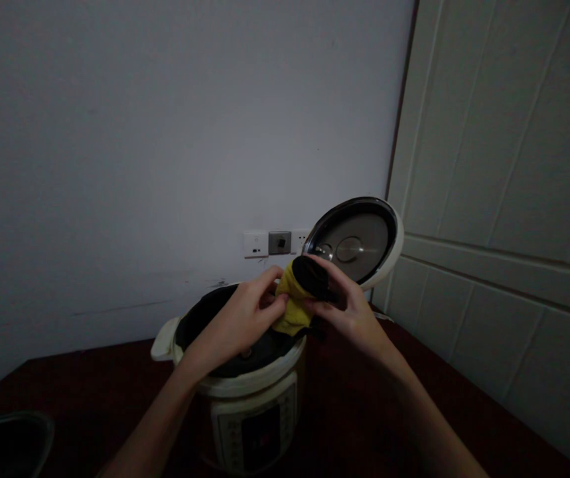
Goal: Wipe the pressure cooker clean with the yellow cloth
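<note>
Left hand (251, 305): fingertips pinching the yellow cloth (292, 313).
Right hand (348, 309): fingers curled around a dark piece (310, 275) (too dim to name) against it.
Yellow cloth: over the right edge of the cooker (252, 385).
Lid (371, 242): open, behind.

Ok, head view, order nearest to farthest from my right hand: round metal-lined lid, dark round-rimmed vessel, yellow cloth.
1. Yellow cloth, touching your right hand.
2. Round metal-lined lid, just above.
3. Dark round-rimmed vessel, far lower left.

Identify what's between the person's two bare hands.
Head view: a bunched yellow cloth and a rounded black piece, held by the left hand and right hand.
</note>
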Action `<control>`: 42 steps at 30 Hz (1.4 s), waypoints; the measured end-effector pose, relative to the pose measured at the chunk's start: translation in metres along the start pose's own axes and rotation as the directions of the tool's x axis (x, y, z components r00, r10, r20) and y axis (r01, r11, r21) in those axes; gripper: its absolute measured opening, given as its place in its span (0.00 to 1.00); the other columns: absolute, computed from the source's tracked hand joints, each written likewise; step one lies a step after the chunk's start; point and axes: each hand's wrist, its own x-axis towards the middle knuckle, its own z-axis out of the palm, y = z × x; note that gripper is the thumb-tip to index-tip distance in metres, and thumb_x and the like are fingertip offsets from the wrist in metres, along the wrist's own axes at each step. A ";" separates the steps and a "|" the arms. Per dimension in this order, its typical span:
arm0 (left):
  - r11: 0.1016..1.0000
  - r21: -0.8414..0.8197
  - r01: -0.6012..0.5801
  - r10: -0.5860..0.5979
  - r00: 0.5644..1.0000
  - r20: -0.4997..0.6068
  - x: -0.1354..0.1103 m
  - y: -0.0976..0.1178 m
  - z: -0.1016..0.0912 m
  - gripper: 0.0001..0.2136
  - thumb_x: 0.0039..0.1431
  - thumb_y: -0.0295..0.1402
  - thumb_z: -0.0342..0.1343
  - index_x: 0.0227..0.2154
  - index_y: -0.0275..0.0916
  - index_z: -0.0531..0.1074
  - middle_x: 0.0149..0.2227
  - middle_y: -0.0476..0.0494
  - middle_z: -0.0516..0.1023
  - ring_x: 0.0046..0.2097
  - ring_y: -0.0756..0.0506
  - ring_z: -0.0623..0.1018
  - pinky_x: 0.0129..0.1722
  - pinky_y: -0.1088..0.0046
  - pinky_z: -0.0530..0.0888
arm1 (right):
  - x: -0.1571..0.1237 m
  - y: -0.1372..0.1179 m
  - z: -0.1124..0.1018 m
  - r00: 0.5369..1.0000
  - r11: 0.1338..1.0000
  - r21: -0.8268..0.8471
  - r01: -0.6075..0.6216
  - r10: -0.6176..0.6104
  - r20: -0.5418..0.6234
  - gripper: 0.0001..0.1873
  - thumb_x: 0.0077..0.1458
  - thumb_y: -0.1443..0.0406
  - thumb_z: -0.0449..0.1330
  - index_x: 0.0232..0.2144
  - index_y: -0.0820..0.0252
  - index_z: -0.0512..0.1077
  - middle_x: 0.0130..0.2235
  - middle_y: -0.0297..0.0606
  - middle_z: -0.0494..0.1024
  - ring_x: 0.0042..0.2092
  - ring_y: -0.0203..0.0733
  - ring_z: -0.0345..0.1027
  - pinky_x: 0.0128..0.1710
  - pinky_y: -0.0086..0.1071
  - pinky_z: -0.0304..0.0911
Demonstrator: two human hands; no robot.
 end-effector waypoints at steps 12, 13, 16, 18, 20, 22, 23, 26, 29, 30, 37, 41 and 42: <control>0.657 -0.718 0.231 -0.243 0.966 0.089 -0.003 -0.003 0.007 0.17 0.53 0.39 0.57 0.43 0.34 0.73 0.38 0.37 0.78 0.42 0.44 0.77 0.44 0.67 0.73 | -0.015 0.003 -0.011 0.880 0.767 -0.467 0.441 -0.473 0.054 0.19 0.57 0.71 0.56 0.47 0.44 0.74 0.46 0.40 0.66 0.47 0.42 0.65 0.42 0.38 0.68; 0.649 -0.726 0.228 -0.218 0.970 0.110 -0.003 -0.002 0.009 0.18 0.52 0.40 0.58 0.43 0.33 0.73 0.40 0.36 0.78 0.44 0.43 0.77 0.46 0.65 0.72 | -0.017 0.005 -0.011 0.869 0.733 -0.506 0.455 -0.490 0.071 0.22 0.57 0.72 0.55 0.49 0.43 0.72 0.48 0.40 0.65 0.48 0.42 0.65 0.43 0.38 0.68; 0.712 -0.666 0.222 -0.195 0.974 0.117 -0.001 0.002 0.014 0.20 0.46 0.38 0.64 0.43 0.34 0.74 0.41 0.37 0.79 0.45 0.42 0.77 0.48 0.62 0.71 | -0.020 0.008 -0.014 0.848 0.687 -0.536 0.490 -0.519 0.109 0.28 0.56 0.75 0.54 0.54 0.41 0.67 0.50 0.40 0.62 0.51 0.42 0.63 0.45 0.38 0.68; 0.789 -0.576 0.213 -0.195 0.976 0.093 0.002 0.007 0.012 0.20 0.45 0.37 0.65 0.42 0.35 0.75 0.41 0.38 0.79 0.44 0.42 0.78 0.47 0.62 0.72 | -0.020 0.006 -0.015 0.851 0.703 -0.512 0.494 -0.511 0.121 0.31 0.56 0.76 0.53 0.56 0.40 0.64 0.50 0.40 0.61 0.52 0.42 0.62 0.46 0.39 0.69; 0.891 -0.418 0.178 -0.181 0.983 0.032 0.008 0.015 0.004 0.19 0.46 0.37 0.63 0.42 0.35 0.76 0.41 0.39 0.80 0.41 0.43 0.78 0.44 0.62 0.73 | -0.020 0.004 -0.018 0.864 0.739 -0.465 0.487 -0.484 0.137 0.32 0.55 0.77 0.52 0.57 0.39 0.63 0.51 0.40 0.60 0.54 0.44 0.61 0.48 0.42 0.68; 0.979 -0.155 0.129 -0.146 0.984 -0.105 0.017 0.026 -0.009 0.18 0.47 0.37 0.62 0.41 0.34 0.76 0.39 0.41 0.80 0.39 0.43 0.78 0.41 0.65 0.73 | -0.021 0.001 -0.023 0.877 0.773 -0.423 0.473 -0.459 0.141 0.33 0.55 0.77 0.52 0.57 0.41 0.63 0.54 0.41 0.59 0.56 0.46 0.59 0.51 0.46 0.66; 0.993 0.012 0.116 -0.111 0.975 -0.190 0.023 0.031 -0.017 0.18 0.46 0.36 0.62 0.41 0.34 0.76 0.37 0.42 0.80 0.38 0.44 0.78 0.40 0.66 0.73 | -0.022 0.000 -0.026 0.883 0.784 -0.415 0.461 -0.452 0.127 0.33 0.54 0.77 0.53 0.57 0.42 0.63 0.55 0.42 0.59 0.57 0.47 0.60 0.52 0.47 0.65; 0.891 0.443 0.101 0.026 0.962 -0.272 0.051 0.040 -0.033 0.18 0.44 0.34 0.61 0.39 0.32 0.76 0.34 0.42 0.79 0.36 0.44 0.77 0.39 0.67 0.72 | -0.028 0.001 -0.033 0.890 0.794 -0.437 0.422 -0.455 0.033 0.30 0.53 0.77 0.53 0.54 0.46 0.67 0.53 0.42 0.64 0.54 0.46 0.64 0.51 0.47 0.66; 0.684 0.726 0.069 0.035 0.991 -0.127 0.083 0.027 -0.032 0.16 0.45 0.35 0.60 0.37 0.32 0.75 0.34 0.40 0.78 0.36 0.43 0.77 0.37 0.69 0.71 | -0.039 0.007 -0.038 0.886 0.792 -0.451 0.413 -0.464 -0.004 0.26 0.52 0.78 0.53 0.50 0.50 0.70 0.50 0.43 0.67 0.49 0.44 0.67 0.46 0.43 0.69; 0.606 0.794 0.049 0.016 0.997 -0.075 0.093 0.017 -0.028 0.16 0.46 0.36 0.59 0.37 0.33 0.75 0.35 0.39 0.78 0.37 0.42 0.77 0.36 0.68 0.71 | -0.043 0.010 -0.038 0.883 0.787 -0.447 0.425 -0.469 0.013 0.26 0.52 0.78 0.52 0.49 0.52 0.71 0.49 0.43 0.68 0.49 0.44 0.68 0.45 0.41 0.70; 0.310 0.862 -0.401 0.004 0.907 0.421 0.121 -0.066 0.003 0.15 0.54 0.24 0.50 0.45 0.38 0.69 0.43 0.38 0.76 0.42 0.42 0.77 0.34 0.72 0.70 | -0.061 0.016 -0.043 0.859 0.702 -0.500 0.507 -0.456 0.231 0.22 0.52 0.78 0.50 0.46 0.62 0.72 0.46 0.46 0.71 0.45 0.40 0.71 0.38 0.31 0.71; 0.280 0.738 -0.614 0.090 0.782 0.616 0.122 -0.090 0.010 0.11 0.57 0.24 0.48 0.42 0.36 0.70 0.40 0.38 0.77 0.42 0.43 0.76 0.36 0.71 0.70 | -0.058 0.014 -0.042 0.840 0.651 -0.534 0.539 -0.460 0.287 0.19 0.51 0.77 0.49 0.42 0.64 0.73 0.41 0.45 0.76 0.39 0.37 0.73 0.32 0.26 0.69; 0.275 0.706 -0.653 0.111 0.751 0.651 0.123 -0.093 0.012 0.11 0.58 0.24 0.48 0.42 0.36 0.70 0.39 0.37 0.77 0.42 0.43 0.76 0.38 0.71 0.70 | -0.056 0.015 -0.041 0.831 0.638 -0.536 0.554 -0.468 0.301 0.19 0.51 0.77 0.49 0.41 0.65 0.74 0.39 0.44 0.77 0.38 0.37 0.73 0.31 0.25 0.68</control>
